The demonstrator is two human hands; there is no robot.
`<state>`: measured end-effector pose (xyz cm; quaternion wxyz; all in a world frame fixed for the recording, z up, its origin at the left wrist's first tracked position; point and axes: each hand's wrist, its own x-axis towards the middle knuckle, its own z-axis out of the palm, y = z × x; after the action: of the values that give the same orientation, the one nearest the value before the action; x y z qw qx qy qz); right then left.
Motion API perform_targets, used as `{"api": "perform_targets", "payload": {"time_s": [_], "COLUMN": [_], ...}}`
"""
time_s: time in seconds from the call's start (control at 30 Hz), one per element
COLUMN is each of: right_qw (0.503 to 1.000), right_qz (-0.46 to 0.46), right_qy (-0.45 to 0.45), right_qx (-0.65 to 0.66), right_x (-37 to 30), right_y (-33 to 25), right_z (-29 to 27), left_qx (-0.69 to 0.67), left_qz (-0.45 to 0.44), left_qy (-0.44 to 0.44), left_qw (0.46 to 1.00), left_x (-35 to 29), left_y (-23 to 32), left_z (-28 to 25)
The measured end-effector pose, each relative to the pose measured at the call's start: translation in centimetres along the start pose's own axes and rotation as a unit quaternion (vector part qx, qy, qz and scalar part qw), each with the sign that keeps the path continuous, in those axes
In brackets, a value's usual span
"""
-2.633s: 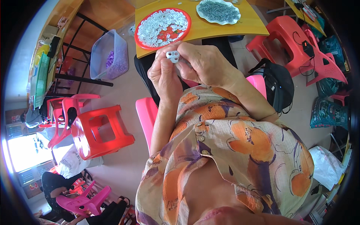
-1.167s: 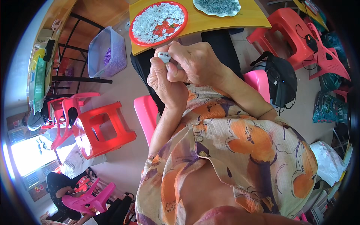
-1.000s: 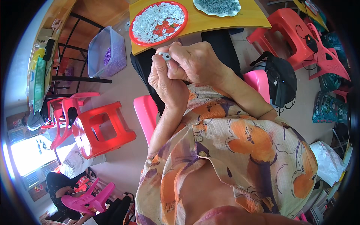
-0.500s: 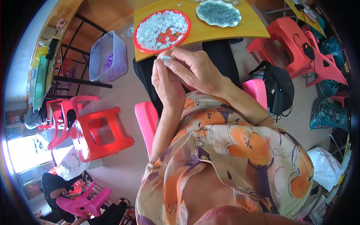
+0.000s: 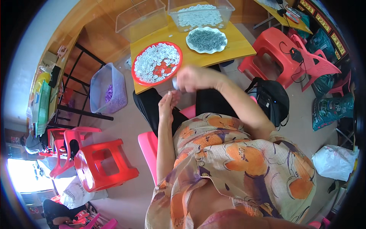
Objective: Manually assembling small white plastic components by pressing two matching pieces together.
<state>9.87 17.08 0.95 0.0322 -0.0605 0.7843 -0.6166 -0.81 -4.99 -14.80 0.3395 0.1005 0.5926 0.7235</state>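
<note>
My right hand (image 5: pixel 196 79), smeared by motion, is raised just off the table's near edge. At its fingertips is a small white oval piece (image 5: pixel 175 83), blurred. Below it and to the left, my left hand (image 5: pixel 167 106) has its thumb and fingers pinched together; what they hold, if anything, is too small to make out. Closest to both hands, on the yellow table (image 5: pixel 228 51), is a round red tray (image 5: pixel 134 72) covered with many small white ring-like pieces (image 5: pixel 152 63). A scalloped white plate (image 5: pixel 225 39) of small grey pieces (image 5: pixel 207 39) lies to its right.
At the table's back stand a clear bin (image 5: pixel 228 11) of white oval pieces and another clear bin (image 5: pixel 127 23). A tub (image 5: pixel 122 89) with purple material is on the floor at left. Red stools (image 5: pixel 101 166), a black backpack (image 5: pixel 272 99) and bags surround me. Another person sits lower left.
My hands, earlier together around a white oval piece, have come apart, the right moving up and right of the left. The view has shifted, showing more of the table's back.
</note>
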Motion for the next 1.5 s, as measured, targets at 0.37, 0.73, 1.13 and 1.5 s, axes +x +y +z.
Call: {"api": "perform_targets", "payload": {"time_s": [0.37,0.73,1.13,1.5], "right_qw": [0.974,0.970,0.904,0.888], "right_qz": [-0.064,0.005,0.008,0.016], "right_qy": [0.200,0.197,0.155,0.163], "right_qx": [-0.086,-0.140,-0.399,-0.429], "right_x": [7.9,6.0,4.1,3.8], "right_y": [-1.9,2.6,4.4,3.9], "right_z": [-0.8,-4.1,-6.3,-6.4], "left_qx": [0.194,0.177,0.105,0.105], "left_qz": [-0.031,-0.023,-0.024,0.019], "left_qy": [-0.059,-0.099,-0.068,0.002], "left_qw": [0.979,0.979,0.992,0.994], "left_x": [1.1,-4.8,-11.5,-12.2], "left_y": [-8.6,-7.1,2.9,7.0], "left_z": [-0.6,2.9,4.4,5.0]}}
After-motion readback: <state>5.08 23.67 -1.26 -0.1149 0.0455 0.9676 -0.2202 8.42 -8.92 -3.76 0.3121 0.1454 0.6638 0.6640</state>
